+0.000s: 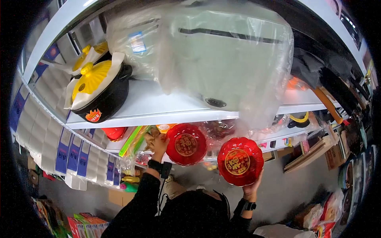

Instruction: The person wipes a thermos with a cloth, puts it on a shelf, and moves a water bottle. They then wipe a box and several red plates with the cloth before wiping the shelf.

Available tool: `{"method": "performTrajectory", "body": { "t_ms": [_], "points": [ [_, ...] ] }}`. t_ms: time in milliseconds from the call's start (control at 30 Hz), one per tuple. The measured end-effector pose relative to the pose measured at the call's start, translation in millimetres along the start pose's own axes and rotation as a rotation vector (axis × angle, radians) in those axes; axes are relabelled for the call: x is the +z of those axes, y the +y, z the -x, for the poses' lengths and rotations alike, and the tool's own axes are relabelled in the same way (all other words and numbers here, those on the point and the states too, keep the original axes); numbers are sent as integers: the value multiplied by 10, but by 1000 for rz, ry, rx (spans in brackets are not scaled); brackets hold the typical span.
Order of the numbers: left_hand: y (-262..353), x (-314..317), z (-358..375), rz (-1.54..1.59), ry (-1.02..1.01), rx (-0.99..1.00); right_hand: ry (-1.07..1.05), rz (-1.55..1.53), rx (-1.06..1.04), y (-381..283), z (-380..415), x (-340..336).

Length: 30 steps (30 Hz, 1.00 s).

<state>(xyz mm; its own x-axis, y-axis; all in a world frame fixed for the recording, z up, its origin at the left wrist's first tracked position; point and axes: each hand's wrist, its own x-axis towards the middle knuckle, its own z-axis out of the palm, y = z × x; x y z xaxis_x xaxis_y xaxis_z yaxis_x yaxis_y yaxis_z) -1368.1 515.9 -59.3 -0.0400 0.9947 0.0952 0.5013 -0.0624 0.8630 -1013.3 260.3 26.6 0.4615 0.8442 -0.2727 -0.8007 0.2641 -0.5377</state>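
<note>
My right hand grips a round red dish by its lower right rim. The dish has a scalloped edge and gold lettering at its centre, and its inside faces me. To its left is a second red dish of the same kind, at the front of the lower shelf. My left hand is closed on a crumpled brown, cloth-like thing, right beside that dish's left rim. What the brown thing is, I cannot tell.
The upper shelf holds a black pot with a yellow lid and large plastic-wrapped panels. Stacked white packs line the left side. Wooden boards lean at right. Bagged goods sit on the floor.
</note>
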Motion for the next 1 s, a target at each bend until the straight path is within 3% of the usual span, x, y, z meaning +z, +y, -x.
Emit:
{"method": "performTrajectory", "body": {
  "t_ms": [33, 100, 133, 167, 233, 500, 633, 767, 867, 933, 1000],
  "points": [
    [351, -89, 186, 34, 56, 132, -1, -17, 8, 1, 8, -8],
    [390, -98, 310, -182, 122, 142, -5, 14, -12, -1, 14, 6],
    [353, -92, 397, -289, 156, 146, -8, 31, -21, -1, 13, 17],
    [-73, -74, 360, -463, 144, 252, -14, 24, -20, 4, 6, 30],
    [-110, -23, 427, -325, 136, 172, -27, 11, -21, 15, -15, 57],
    [-833, 288, 330, -378, -241, 205, 19, 36, 135, 161, -113, 203],
    [-776, 276, 335, 118, -320, 133, -30, 61, 273, 257, -136, 336],
    [-646, 99, 437, 777, -445, -412, -137, 131, 313, 374, -144, 560],
    [-135, -63, 628, 531, -354, -444, -161, 105, 283, 439, -203, 642],
    [-844, 163, 543, 344, -252, -289, -130, 79, 210, 433, -249, 597],
    [-1074, 232, 547, 111, -157, -131, -85, 34, 133, 401, -354, 434]
  ]
}}
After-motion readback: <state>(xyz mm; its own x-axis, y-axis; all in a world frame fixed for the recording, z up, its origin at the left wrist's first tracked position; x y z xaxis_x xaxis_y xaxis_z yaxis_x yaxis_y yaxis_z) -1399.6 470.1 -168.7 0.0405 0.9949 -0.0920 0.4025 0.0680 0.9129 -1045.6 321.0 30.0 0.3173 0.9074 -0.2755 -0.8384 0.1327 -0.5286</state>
